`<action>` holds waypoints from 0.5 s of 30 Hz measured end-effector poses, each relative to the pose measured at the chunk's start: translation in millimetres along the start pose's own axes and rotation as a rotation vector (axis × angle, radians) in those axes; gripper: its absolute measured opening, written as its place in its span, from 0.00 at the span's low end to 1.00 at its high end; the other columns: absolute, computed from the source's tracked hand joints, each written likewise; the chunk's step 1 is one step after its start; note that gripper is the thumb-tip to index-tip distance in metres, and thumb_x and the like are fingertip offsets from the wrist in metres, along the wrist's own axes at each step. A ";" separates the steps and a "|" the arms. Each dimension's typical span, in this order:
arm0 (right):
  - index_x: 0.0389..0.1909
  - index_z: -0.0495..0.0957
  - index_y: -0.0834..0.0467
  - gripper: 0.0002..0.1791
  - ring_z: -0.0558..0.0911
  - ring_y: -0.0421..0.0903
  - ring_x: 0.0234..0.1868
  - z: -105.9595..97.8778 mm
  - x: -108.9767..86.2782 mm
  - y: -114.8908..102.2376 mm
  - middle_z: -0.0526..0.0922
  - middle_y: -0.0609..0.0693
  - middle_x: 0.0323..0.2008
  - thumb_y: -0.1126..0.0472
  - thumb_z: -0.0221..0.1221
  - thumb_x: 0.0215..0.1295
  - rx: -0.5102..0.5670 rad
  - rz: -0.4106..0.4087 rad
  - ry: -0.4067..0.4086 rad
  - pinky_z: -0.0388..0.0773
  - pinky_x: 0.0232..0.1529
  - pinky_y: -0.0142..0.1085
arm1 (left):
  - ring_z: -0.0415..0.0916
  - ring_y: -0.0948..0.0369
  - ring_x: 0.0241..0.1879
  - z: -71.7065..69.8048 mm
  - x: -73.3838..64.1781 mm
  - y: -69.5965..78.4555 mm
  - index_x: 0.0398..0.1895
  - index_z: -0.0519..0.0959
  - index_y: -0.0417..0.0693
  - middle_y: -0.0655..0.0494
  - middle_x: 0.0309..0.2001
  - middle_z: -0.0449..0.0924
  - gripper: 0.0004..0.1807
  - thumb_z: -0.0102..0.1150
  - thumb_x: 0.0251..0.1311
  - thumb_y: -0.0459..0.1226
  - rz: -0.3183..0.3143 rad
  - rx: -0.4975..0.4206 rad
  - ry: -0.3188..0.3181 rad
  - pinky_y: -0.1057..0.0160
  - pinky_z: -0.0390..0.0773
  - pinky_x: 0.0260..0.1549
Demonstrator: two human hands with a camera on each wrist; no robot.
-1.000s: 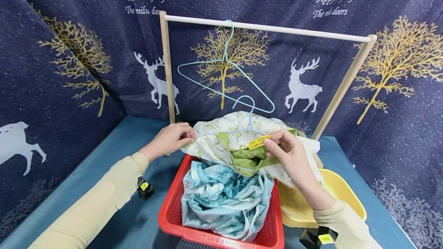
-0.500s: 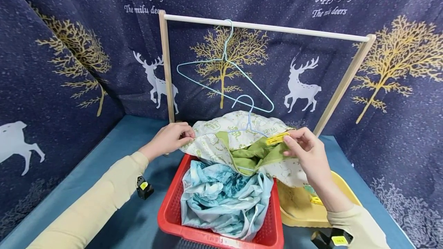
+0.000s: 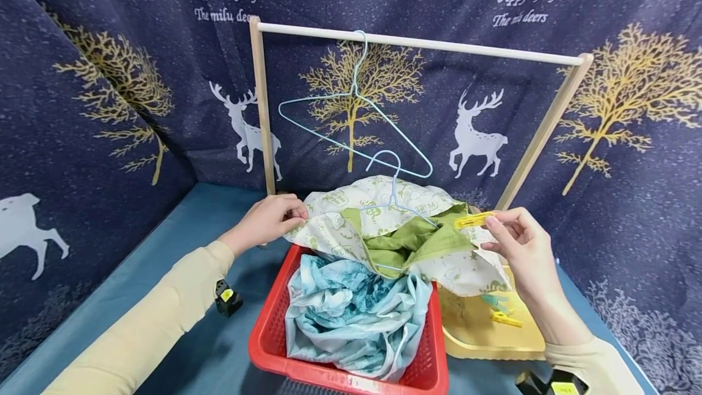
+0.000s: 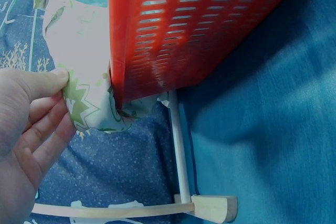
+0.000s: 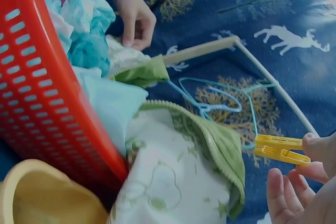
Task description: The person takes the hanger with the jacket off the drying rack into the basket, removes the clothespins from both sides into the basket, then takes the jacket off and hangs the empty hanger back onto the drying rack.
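Note:
In the head view, a white jacket (image 3: 329,230) with green print, green lining and a zip lies across the back of the red basket (image 3: 351,370). A light blue hanger (image 3: 393,191) sits in its opening, hook upward. My left hand (image 3: 271,218) pinches the jacket's left edge between thumb and fingers; the left wrist view shows the gripped cloth (image 4: 81,98). My right hand (image 3: 526,252) pinches a yellow clothespin (image 3: 473,220) by one end, over the jacket's right side. In the right wrist view the clothespin (image 5: 278,149) is apart from the cloth.
Crumpled blue-white cloth (image 3: 351,322) fills the basket. A yellow basin (image 3: 493,349) to the right holds a yellow clothespin (image 3: 506,319) and a green one (image 3: 495,302). Behind stands a wooden rack with a white rail (image 3: 439,44), where a pale green hanger (image 3: 355,95) hangs.
My right hand has moved right with the yellow clothespin, from the middle of the jacket's opening to its right side. More of the basin now shows. My left hand has stayed in place.

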State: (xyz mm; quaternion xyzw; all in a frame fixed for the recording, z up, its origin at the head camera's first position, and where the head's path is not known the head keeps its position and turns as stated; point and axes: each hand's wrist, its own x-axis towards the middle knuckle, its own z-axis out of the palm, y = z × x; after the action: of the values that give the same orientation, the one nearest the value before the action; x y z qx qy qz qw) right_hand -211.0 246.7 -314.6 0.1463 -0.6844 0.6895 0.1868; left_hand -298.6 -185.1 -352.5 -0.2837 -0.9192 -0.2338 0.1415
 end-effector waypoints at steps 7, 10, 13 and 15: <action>0.39 0.78 0.55 0.03 0.83 0.33 0.39 -19.3 -2.0 4.2 0.85 0.40 0.36 0.66 0.57 0.69 -0.009 -0.006 0.055 0.83 0.32 0.28 | 0.76 0.66 0.33 -1.2 0.2 1.4 0.37 0.84 0.50 0.60 0.33 0.81 0.02 0.65 0.62 0.37 0.011 0.004 0.004 0.65 0.76 0.34; 0.40 0.78 0.55 0.04 0.83 0.33 0.38 -25.5 -4.6 8.2 0.85 0.40 0.36 0.66 0.58 0.69 -0.019 0.009 0.072 0.83 0.32 0.28 | 0.76 0.66 0.34 -1.2 0.1 1.3 0.37 0.84 0.50 0.60 0.33 0.81 0.03 0.65 0.62 0.37 0.011 0.002 0.005 0.65 0.76 0.34; 0.40 0.78 0.55 0.04 0.83 0.32 0.38 -31.1 -7.8 12.1 0.85 0.40 0.36 0.66 0.58 0.69 -0.036 0.028 0.090 0.83 0.31 0.28 | 0.76 0.65 0.34 -1.4 -0.1 1.5 0.37 0.84 0.51 0.59 0.33 0.81 0.02 0.65 0.62 0.37 0.011 0.000 0.006 0.65 0.76 0.35; 0.40 0.78 0.54 0.04 0.83 0.32 0.38 -34.5 -9.4 14.5 0.84 0.39 0.36 0.65 0.58 0.69 -0.040 0.040 0.105 0.83 0.31 0.28 | 0.76 0.65 0.34 -1.3 -0.3 1.7 0.37 0.84 0.51 0.59 0.33 0.81 0.02 0.65 0.62 0.36 0.011 0.000 0.007 0.65 0.76 0.35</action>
State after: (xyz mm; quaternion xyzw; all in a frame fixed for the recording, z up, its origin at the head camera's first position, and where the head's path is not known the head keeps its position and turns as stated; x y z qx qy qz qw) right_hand -207.4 280.7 -332.5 0.0924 -0.6900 0.6861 0.2114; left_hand -297.1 -184.6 -350.9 -0.2879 -0.9171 -0.2341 0.1459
